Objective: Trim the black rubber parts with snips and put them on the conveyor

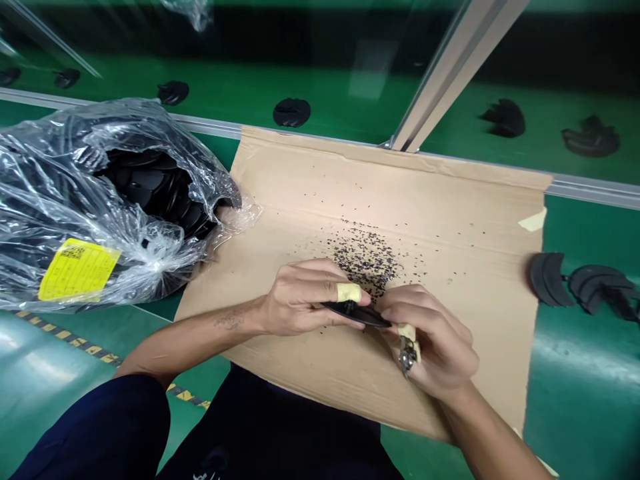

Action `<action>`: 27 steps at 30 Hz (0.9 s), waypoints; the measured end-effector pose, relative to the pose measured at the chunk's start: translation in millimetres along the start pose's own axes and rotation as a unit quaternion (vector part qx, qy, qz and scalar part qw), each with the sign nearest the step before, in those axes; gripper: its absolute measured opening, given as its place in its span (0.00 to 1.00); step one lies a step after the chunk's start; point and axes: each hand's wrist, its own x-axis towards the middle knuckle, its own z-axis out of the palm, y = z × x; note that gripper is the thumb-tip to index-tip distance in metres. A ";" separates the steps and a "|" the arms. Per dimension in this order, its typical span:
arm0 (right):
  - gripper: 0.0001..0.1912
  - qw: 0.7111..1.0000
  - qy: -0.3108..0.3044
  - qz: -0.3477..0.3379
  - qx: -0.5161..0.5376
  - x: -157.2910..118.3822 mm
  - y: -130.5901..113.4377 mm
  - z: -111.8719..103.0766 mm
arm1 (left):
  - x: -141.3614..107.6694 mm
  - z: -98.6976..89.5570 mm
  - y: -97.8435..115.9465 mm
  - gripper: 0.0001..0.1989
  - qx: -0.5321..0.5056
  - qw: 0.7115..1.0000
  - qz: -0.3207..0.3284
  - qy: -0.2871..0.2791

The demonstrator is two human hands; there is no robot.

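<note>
my left hand pinches the black piece (367, 317) over the cardboard (480, 280), near the scattered bits (367, 257). my right hand (435, 337) holds a metal tool (407, 355) near its edge. best, i judge: firm pinch, rim steady, fingertips clear of metal.

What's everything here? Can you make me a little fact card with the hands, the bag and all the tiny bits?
Left hand: holds a thin black plastic piece
Right hand: holds a small metal hand tool, fingers close by the piece's edge
Finger wraps: pale yellow, on both hands
Tiny black bits: scattered on the cardboard sheet, thickest just beyond the hands
Clear plastic bag: at left, torn or open, full of black pieces
Label: yellow, on the bag
Curved black parts: on the green surface, at right
</note>
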 end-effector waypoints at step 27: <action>0.11 0.976 -0.073 0.042 -0.201 9.4 11.3 -21.4 | -0.5 -5.8 -1.3 0.11 0.047 0.995 -0.091 -0.017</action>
